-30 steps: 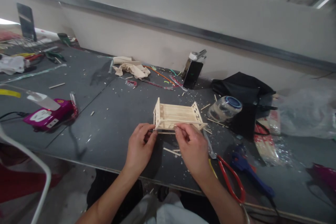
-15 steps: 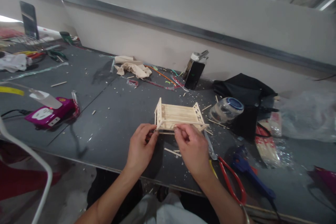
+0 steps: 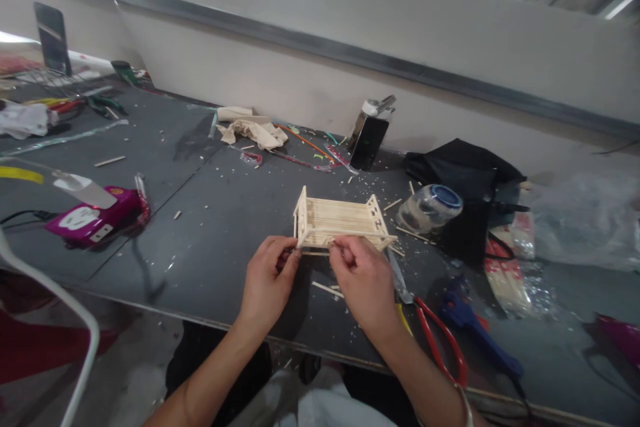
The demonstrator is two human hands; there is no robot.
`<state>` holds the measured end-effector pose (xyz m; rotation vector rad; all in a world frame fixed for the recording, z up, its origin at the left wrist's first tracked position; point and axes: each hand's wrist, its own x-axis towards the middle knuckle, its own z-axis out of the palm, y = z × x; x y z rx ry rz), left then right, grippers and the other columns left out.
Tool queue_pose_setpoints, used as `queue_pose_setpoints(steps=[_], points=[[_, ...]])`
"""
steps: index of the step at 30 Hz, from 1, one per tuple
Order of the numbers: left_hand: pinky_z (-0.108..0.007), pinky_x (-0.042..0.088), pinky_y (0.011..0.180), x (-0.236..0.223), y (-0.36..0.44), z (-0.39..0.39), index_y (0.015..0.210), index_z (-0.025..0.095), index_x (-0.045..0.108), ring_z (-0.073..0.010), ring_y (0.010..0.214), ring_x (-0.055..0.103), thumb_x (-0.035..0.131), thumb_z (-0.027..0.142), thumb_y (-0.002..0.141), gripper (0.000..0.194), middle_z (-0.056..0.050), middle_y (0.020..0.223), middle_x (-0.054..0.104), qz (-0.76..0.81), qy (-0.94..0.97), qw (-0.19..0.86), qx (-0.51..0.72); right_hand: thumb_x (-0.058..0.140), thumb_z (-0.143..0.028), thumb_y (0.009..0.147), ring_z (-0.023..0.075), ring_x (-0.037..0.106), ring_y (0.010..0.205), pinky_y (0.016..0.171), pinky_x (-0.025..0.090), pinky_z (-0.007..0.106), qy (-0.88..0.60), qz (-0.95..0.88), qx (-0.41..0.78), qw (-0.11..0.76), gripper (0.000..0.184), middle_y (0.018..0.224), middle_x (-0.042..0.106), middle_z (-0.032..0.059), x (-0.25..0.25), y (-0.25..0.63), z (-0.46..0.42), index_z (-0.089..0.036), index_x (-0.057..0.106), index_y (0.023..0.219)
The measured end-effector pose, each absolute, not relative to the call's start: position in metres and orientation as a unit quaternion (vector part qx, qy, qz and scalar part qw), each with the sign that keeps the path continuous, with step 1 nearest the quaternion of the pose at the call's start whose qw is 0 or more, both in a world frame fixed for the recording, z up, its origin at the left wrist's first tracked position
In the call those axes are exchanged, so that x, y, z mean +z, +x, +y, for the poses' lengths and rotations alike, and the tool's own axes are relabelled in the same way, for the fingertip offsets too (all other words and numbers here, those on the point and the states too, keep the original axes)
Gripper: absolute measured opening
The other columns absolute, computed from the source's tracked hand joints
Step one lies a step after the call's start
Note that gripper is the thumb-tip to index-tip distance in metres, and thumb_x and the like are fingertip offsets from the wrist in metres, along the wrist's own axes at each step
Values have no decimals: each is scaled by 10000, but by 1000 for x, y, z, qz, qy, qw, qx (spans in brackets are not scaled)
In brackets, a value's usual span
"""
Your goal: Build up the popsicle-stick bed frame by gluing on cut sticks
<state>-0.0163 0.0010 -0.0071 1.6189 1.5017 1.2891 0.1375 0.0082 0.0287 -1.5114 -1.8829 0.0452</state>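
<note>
The stick frame point(image 3: 340, 213) stands on the counter point(image 3: 215, 267), left of the jar point(image 3: 430, 208) and beyond loose sticks point(image 3: 327, 289), its near left corner pinched by the left hand point(image 3: 267, 280), while the right hand point(image 3: 369, 281) touches its near rail, whether gripping it I cannot tell.

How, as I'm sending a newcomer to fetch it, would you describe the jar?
On the dark table, find the slatted wooden model in the middle. Just to its right, by the black bag, is a see-through jar. Its round blue lid sets it apart from both.
</note>
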Motion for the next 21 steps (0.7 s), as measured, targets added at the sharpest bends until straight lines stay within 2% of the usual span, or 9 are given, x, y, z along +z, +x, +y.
queue_pose_setpoints(steps=[21], points=[[-228, 457, 643, -8, -16, 1, 941, 193, 651, -129, 739, 583, 519, 211, 869, 151, -33, 885, 624, 559, 605, 289, 488, 506, -207, 841, 139, 534, 566, 599, 413, 257, -575, -733, 1, 364, 151, 605, 563, -16, 29, 136, 10, -199, 623, 746]])
